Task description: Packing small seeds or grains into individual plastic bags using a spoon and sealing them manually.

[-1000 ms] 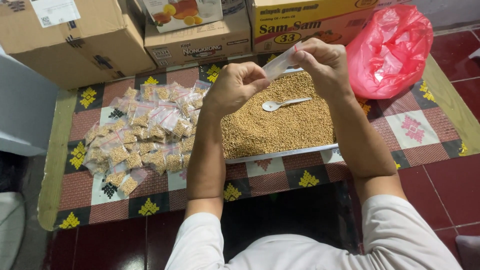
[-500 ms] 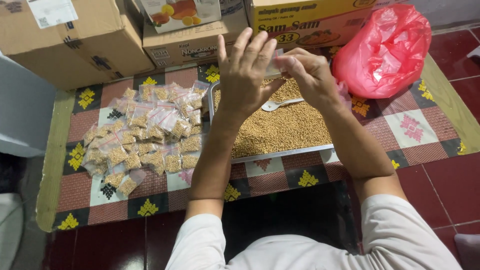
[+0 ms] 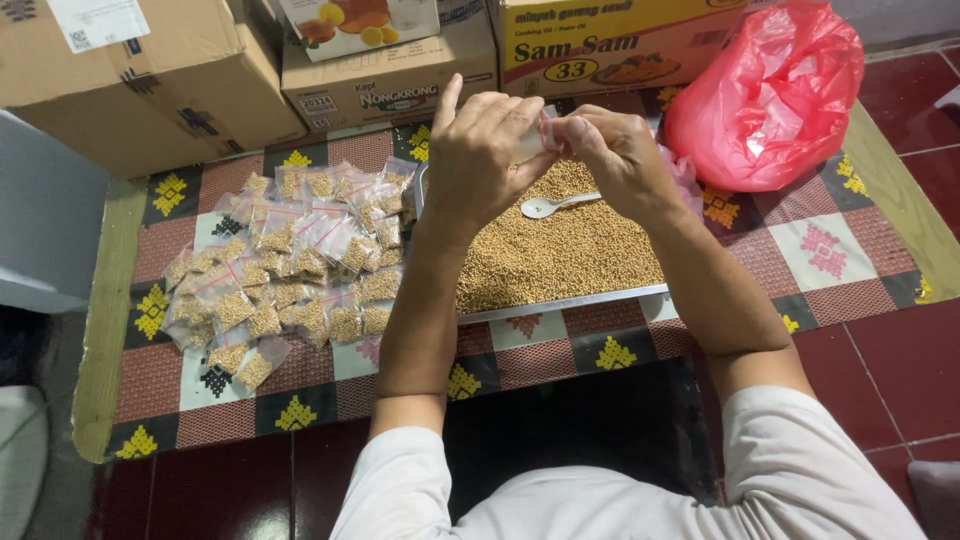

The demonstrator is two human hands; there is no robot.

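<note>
My left hand [image 3: 480, 150] and my right hand [image 3: 615, 150] meet above a metal tray [image 3: 560, 305] heaped with small tan seeds [image 3: 560, 245]. Between their fingertips they pinch a small clear plastic bag [image 3: 543, 130], mostly hidden by the fingers. A white plastic spoon [image 3: 548, 206] lies on the seeds just under my right hand. Left of the tray sits a pile of several small filled seed packets [image 3: 290, 260] on a patterned mat [image 3: 840, 250].
Cardboard boxes [image 3: 150, 70] line the back edge of the mat. A red plastic bag [image 3: 775, 95] bulges at the back right. Dark red floor tiles [image 3: 900, 340] surround the mat, and a grey object [image 3: 45, 230] stands at the left.
The left hand, spread open half a second ago, has curled its fingers back onto the small bag. Both hands stay above the tray's far end.
</note>
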